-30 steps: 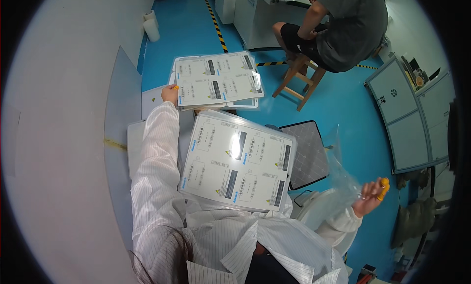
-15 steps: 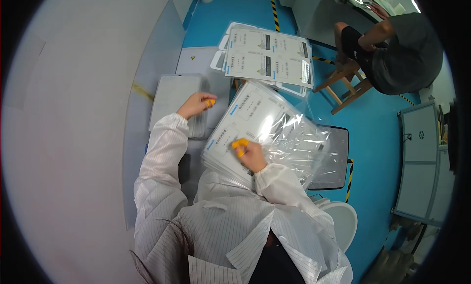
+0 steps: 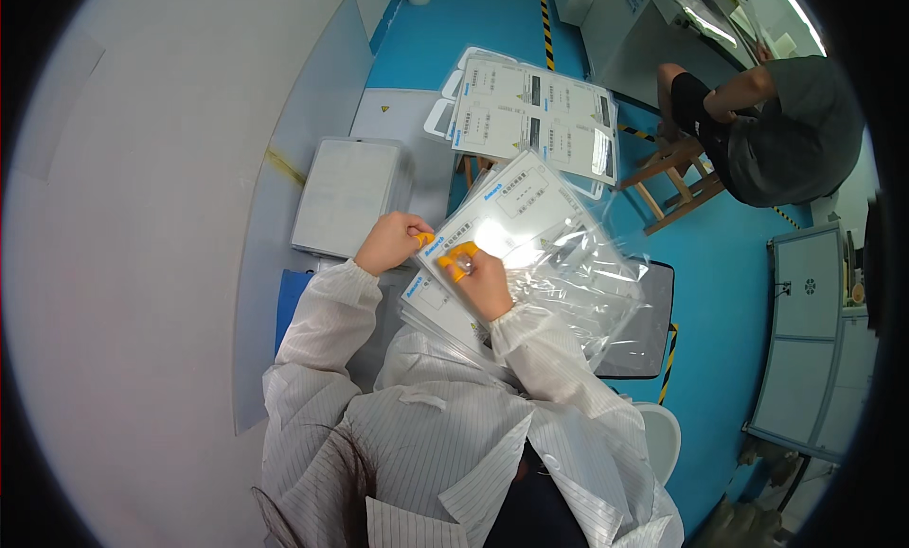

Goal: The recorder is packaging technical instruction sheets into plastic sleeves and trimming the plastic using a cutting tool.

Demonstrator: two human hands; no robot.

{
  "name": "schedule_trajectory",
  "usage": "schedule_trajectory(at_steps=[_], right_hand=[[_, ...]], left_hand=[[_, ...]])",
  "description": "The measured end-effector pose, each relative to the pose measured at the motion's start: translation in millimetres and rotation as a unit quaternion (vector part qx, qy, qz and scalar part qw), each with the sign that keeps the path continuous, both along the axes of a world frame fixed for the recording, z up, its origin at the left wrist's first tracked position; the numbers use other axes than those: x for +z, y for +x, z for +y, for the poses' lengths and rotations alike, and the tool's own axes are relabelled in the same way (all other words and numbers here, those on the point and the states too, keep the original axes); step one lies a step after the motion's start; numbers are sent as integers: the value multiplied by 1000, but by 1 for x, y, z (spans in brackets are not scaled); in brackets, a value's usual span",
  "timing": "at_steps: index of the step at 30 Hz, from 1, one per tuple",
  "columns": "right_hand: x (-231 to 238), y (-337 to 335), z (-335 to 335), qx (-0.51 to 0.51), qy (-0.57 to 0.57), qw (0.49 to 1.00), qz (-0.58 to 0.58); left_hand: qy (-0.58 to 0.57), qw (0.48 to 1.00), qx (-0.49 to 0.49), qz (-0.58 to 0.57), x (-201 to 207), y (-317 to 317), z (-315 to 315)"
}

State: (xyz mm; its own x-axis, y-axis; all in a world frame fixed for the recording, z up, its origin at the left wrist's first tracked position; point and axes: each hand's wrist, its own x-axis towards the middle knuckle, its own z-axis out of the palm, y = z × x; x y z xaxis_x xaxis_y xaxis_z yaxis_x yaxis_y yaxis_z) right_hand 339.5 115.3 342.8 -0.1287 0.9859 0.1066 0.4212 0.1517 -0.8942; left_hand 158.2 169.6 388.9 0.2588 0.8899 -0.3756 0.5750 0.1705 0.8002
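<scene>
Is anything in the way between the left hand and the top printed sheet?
Nothing visible: the left hand is right at the left corner of the top printed sheet. The clear film lies over the sheet's right part, beyond the right hand.

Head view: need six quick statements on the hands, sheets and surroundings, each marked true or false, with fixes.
1. The left hand and right hand both wear yellow covers on some fingers. True.
2. The top sheet hides every sheet under it. False: lower sheets jut out on the side nearest the wearer.
3. The clear film lies only over the left end of the top sheet. False: it is bunched over the right part.
4. The white box is left of the top sheet. True.
5. The grey pad lies left of the left hand. False: the grey pad is right of the right hand.
6. The other person sits on a wooden stool. True.
</scene>
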Motion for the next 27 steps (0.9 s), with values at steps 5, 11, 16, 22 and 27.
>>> schedule_trajectory(at_steps=[5,11,16,22,27], right_hand=[[3,-20,-17,47,-18,998,-49],[-3,-6,-18,-19,-62,988,139],[-7,-4,-20,-13,-69,988,139],[-12,-4,-20,-13,-79,988,132],[-6,-11,-20,0,-28,999,33]], left_hand=[[-135,981,7,-141,-7,-10,-4],[-190,952,35,-236,-24,-14,-16],[-119,984,-4,-133,-28,-12,-14],[-11,994,8,-111,-38,-11,-13],[-76,980,7,-181,-23,-1,-17]])
